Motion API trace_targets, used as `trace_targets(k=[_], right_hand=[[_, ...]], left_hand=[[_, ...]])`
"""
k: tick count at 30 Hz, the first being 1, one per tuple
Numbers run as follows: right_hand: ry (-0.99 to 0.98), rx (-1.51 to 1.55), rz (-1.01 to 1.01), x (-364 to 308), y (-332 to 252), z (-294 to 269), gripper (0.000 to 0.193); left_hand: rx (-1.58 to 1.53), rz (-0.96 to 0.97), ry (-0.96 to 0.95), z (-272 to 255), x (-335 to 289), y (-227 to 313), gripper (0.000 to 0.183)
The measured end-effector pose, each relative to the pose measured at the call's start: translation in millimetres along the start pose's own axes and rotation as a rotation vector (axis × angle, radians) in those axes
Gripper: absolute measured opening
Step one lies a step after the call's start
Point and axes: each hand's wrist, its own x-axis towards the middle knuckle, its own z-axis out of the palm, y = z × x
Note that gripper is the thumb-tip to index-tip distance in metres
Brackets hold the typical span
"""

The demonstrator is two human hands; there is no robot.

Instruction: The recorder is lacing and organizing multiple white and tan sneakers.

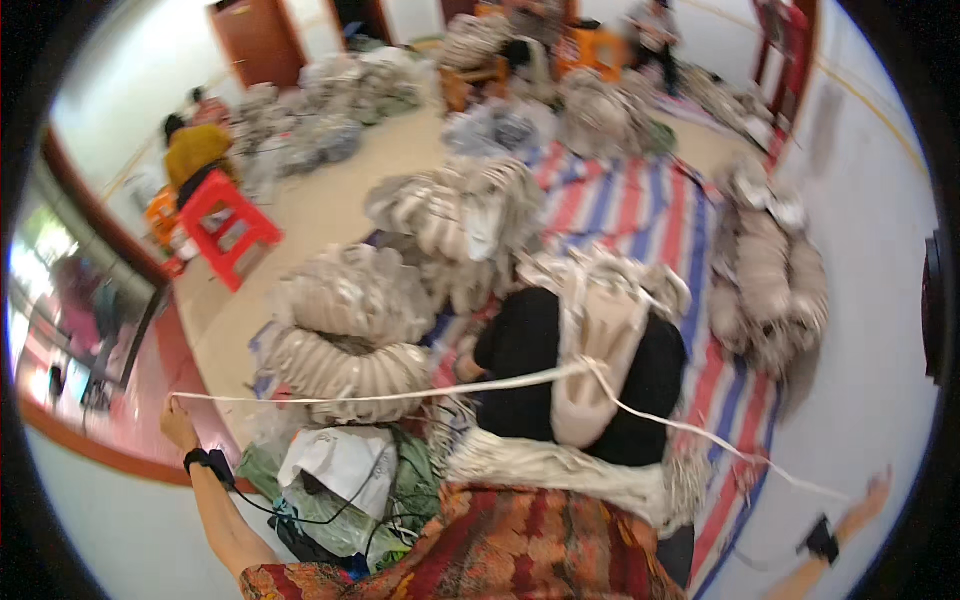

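Note:
A beige shoe upper [598, 340], long and open in the middle, lies across my lap between my black-trousered knees. A white shoelace [480, 386] passes through it near its lower part and stretches out to both sides. At far left, my left hand [178, 425] is closed in a pinch on one end, the lace pulled nearly straight. On the far right, my right hand [868, 502], somewhat blurred, is closed at the other end, where the lace sags slightly. Across my lap below the upper lies a thick bundle of white laces [560, 470].
Stacked beige uppers [350, 370] lie to the left and ahead, with another bundle [765, 270] by the right wall. Striped sheeting [640, 200] covers the floor. Plastic bags [340, 465] are beside me. A red stool [225, 225] and seated people are farther off.

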Motion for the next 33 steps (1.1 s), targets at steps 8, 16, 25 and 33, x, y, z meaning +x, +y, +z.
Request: trace_targets(k=[8, 16, 25, 33], right_hand=[[-0.819, 0.599, 0.339, -124, -246, 273, 0.032], [-1.167, 0.519, 0.412, -191, -275, 375, 0.008], [-1.013, 0.344, 0.280, -206, -266, 387, 0.013], [-1.093, 0.433, 0.287, -202, -266, 393, 0.012]], left_hand=[[-1.069, 0.283, -0.533, 127, -134, 235, 0.038], [-1.071, 0.393, -1.362, 120, -336, 408, 0.026], [-0.857, 1.039, -1.361, 137, -428, 437, 0.013], [-0.744, 0.997, -1.462, 145, -432, 438, 0.011]])
